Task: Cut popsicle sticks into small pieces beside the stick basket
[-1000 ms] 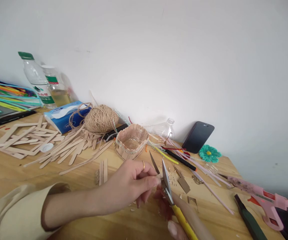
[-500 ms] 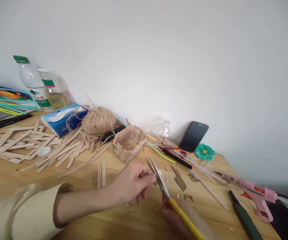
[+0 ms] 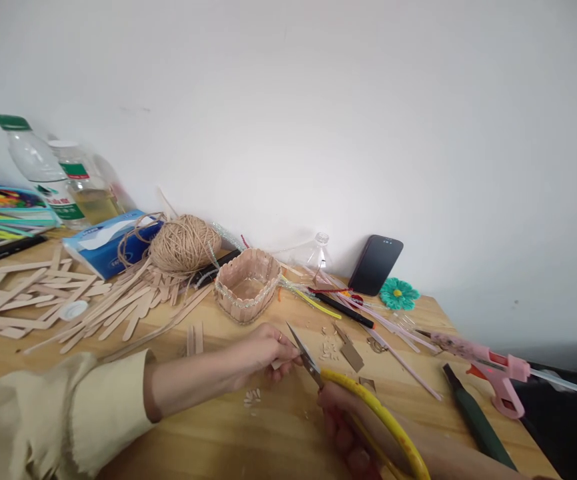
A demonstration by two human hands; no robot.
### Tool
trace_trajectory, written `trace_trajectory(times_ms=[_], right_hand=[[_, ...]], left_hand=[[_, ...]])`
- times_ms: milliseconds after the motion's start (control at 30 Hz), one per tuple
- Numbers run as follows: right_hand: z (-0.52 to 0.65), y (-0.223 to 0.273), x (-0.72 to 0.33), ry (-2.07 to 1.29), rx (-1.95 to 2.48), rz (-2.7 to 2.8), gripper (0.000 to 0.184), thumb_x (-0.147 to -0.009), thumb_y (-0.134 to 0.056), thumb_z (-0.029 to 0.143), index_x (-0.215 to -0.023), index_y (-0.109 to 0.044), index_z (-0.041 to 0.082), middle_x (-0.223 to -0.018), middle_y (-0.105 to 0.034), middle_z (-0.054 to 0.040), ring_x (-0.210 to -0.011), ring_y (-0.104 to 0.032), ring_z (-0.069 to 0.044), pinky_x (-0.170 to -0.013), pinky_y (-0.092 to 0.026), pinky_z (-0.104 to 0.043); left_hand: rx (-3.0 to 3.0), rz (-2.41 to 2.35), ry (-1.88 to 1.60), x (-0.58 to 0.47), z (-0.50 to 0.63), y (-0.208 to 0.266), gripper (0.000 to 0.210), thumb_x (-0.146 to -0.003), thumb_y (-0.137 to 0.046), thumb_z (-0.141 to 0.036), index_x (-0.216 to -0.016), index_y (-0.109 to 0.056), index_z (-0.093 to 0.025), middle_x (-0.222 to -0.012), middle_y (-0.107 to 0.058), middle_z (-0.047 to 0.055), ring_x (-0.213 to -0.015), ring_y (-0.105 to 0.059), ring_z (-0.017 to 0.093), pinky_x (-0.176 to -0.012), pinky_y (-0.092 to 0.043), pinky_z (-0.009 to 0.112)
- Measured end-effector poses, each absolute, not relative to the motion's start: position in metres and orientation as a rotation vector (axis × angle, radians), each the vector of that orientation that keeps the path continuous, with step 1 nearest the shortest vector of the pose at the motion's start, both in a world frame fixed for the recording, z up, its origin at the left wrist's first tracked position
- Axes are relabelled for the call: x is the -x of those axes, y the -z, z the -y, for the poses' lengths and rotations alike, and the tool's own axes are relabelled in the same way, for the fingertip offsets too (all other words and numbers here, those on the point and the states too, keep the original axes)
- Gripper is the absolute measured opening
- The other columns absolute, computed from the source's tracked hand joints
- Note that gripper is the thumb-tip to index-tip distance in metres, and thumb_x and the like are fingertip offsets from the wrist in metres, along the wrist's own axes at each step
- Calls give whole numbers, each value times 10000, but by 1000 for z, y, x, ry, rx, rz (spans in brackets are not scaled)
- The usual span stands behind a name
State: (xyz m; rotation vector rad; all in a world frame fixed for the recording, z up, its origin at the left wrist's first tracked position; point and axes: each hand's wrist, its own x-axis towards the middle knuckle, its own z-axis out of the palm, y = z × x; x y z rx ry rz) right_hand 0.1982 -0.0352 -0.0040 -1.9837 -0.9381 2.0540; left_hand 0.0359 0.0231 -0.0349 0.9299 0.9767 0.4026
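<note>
My right hand [image 3: 341,413] grips a pair of yellow-handled scissors [image 3: 312,365], blades pointing up and to the left. Close to the blades, my left hand [image 3: 263,352] pinches a small pale piece [image 3: 277,364], perhaps a bit of wooden stick; the fingers partly hide it. On the table below lie small pale oval cut pieces [image 3: 252,398]. More little scraps [image 3: 328,350] are scattered right of the blades. Just beyond my left hand stands a small basket [image 3: 241,310] of wooden slats with a glittery band around it.
Loose craft sticks [image 3: 138,310], a twine ball [image 3: 185,243] and a blue tissue pack [image 3: 113,243] spread over the left. Toward the right are a phone [image 3: 375,265], a teal flower [image 3: 399,294], a pink glue gun [image 3: 493,370] and a dark green tool [image 3: 475,417]. Bottles [image 3: 43,173] stand by the wall.
The scissors' blades have come closer together, and their yellow handles have turned to show a wide loop. My left hand stays at the blade tips. The whole view has shifted slightly.
</note>
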Motion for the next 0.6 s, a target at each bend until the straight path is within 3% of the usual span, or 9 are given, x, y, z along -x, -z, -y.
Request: trace_trajectory(times_ms=[200, 433, 600], right_hand=[[35, -12, -188, -2113, 2119, 688, 388, -823, -332, 218, -436, -363, 193, -354, -315, 78, -220, -289, -35, -229, -262, -120], [44, -19, -186, -2067, 2020, 782, 365, -840, -336, 211, -476, -360, 200, -347, -288, 93, -206, -268, -34, -223, -216, -94], [43, -14, -190, -2064, 1988, 832, 371, -850, -380, 273, -490, -412, 192, -381, -328, 86, -231, -302, -34, -232, -274, -110]], left_hand=[[-895, -962, -398, -36, -23, 34, 316, -489, -706, -391, -595, -605, -111, -405, -469, -48, -407, -359, 71, -439, -196, 219], [-891, -958, -421, -34, -21, 34, 316, -495, -716, -388, -584, -584, -115, -415, -457, -57, -420, -334, 60, -455, -194, 203], [-895, -939, -426, -34, -21, 35, 275, -508, -703, -358, -532, -555, -127, -420, -443, -57, -417, -326, 56, -452, -181, 203]])
